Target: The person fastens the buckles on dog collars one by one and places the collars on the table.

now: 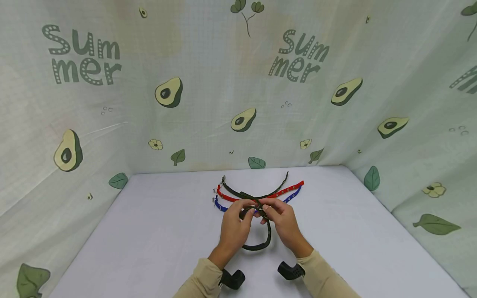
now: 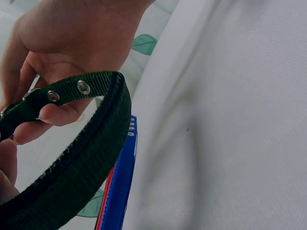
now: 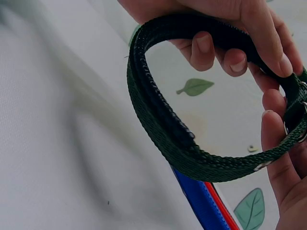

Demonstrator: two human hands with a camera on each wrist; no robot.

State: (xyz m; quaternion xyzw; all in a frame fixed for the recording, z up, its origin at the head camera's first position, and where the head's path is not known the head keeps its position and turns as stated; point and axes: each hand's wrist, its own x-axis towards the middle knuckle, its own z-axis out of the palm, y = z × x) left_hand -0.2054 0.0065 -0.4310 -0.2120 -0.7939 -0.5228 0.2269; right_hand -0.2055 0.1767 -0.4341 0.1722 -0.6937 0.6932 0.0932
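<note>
A dark green collar was held looped above the white table, both hands meeting at its far end. The left hand pinched the eyelet end of the strap between thumb and fingers; the right hand was curled round the buckle end. The ends were likely brought together there so the strap could be worked at the buckle. The rest of the loop hung toward the body, below and behind both grips. Three more collars lay just beyond the hands: another green, a red, a blue.
</note>
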